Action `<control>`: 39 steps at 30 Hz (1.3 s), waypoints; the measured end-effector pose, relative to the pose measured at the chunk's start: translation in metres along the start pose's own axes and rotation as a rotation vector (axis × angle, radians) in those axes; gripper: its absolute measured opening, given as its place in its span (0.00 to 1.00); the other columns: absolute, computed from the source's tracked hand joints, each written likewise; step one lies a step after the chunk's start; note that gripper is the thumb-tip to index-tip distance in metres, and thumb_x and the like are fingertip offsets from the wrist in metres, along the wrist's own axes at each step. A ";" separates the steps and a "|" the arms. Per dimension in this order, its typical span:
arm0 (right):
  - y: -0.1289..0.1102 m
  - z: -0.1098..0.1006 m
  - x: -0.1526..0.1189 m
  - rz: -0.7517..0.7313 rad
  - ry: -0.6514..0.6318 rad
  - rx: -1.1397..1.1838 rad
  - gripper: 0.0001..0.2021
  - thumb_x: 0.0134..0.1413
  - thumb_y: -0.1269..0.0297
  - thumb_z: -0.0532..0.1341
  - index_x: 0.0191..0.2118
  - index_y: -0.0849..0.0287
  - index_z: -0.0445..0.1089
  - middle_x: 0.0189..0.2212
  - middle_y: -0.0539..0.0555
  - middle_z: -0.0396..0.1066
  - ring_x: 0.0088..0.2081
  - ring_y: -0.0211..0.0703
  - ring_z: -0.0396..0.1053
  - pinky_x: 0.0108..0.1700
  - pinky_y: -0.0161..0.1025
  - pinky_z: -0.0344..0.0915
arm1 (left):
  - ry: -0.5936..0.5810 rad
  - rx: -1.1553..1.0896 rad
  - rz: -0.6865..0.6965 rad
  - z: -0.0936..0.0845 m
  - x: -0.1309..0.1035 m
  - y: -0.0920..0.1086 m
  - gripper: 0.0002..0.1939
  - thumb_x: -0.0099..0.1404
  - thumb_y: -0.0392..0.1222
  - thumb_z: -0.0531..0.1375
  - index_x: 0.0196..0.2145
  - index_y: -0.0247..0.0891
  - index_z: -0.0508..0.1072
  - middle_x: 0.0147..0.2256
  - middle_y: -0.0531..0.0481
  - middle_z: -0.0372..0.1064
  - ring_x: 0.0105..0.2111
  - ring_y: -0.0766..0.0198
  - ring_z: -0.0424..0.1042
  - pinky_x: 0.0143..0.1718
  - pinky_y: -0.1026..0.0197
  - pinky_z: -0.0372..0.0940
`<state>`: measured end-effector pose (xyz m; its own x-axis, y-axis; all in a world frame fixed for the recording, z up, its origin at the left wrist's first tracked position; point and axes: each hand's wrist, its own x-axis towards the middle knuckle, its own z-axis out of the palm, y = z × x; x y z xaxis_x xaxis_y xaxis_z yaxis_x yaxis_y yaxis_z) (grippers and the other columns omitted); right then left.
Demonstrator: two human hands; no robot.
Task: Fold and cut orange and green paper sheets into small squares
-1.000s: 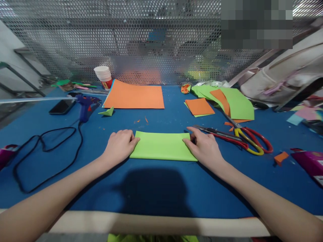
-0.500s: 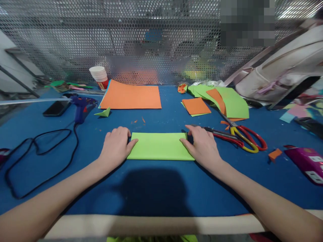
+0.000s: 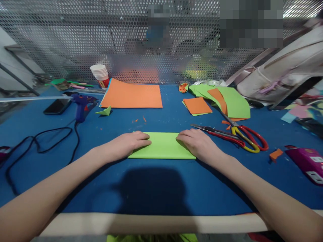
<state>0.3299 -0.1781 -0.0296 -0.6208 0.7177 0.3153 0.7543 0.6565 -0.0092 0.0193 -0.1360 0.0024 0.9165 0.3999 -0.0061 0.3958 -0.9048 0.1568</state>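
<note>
A folded sheet of bright green paper [image 3: 163, 146] lies flat on the blue table, its long front edge facing me. My left hand [image 3: 128, 144] rests on its left end, palm down, fingers laid flat and pointing inward. On the right end lies my right hand [image 3: 195, 143], also palm down, with its fingertips on the paper's surface. Both hands touch the paper from above, and neither is wrapped round it. My thumbs are mostly hidden under or behind the fingers. Just beyond my right hand are scissors with red handles [image 3: 228, 137].
Yellow-handled scissors [image 3: 248, 142] cross the red ones. Orange sheets [image 3: 133, 96], an orange square stack [image 3: 198, 106] and green sheets [image 3: 237, 102] lie farther back. At left are a blue glue gun [image 3: 80, 107], a black cord, a phone [image 3: 57, 106] and paper cups [image 3: 100, 74]. A purple pouch [image 3: 306, 163] sits right.
Both hands have shifted from gripping the paper's side edges to resting on top of it. My left hand has moved inward, its fingers now pointing right. The paper has hardly moved.
</note>
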 end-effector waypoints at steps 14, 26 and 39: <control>-0.044 -0.057 0.053 0.414 -0.497 -0.221 0.27 0.69 0.54 0.44 0.34 0.60 0.77 0.31 0.65 0.78 0.36 0.58 0.77 0.34 0.43 0.62 | -0.095 0.071 -0.441 -0.021 0.047 0.041 0.20 0.74 0.45 0.44 0.41 0.35 0.74 0.38 0.43 0.72 0.39 0.54 0.73 0.40 0.55 0.66; -0.088 -0.023 0.060 0.385 -0.393 -0.163 0.18 0.61 0.71 0.51 0.30 0.63 0.77 0.29 0.66 0.77 0.31 0.50 0.75 0.30 0.40 0.64 | -0.080 0.199 -0.646 0.003 0.064 0.077 0.15 0.71 0.35 0.46 0.45 0.29 0.71 0.43 0.33 0.65 0.46 0.45 0.66 0.34 0.54 0.69; -0.095 -0.008 0.046 0.456 -0.331 -0.278 0.21 0.58 0.74 0.49 0.47 0.82 0.73 0.36 0.81 0.74 0.35 0.63 0.74 0.26 0.47 0.66 | 0.035 0.272 -0.575 0.021 0.052 0.074 0.18 0.73 0.41 0.45 0.44 0.29 0.71 0.41 0.35 0.65 0.44 0.47 0.65 0.38 0.53 0.68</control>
<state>0.2317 -0.2091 -0.0069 -0.2228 0.9745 0.0264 0.9587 0.2142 0.1872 0.0971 -0.1856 -0.0068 0.5528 0.8331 0.0182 0.8285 -0.5472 -0.1186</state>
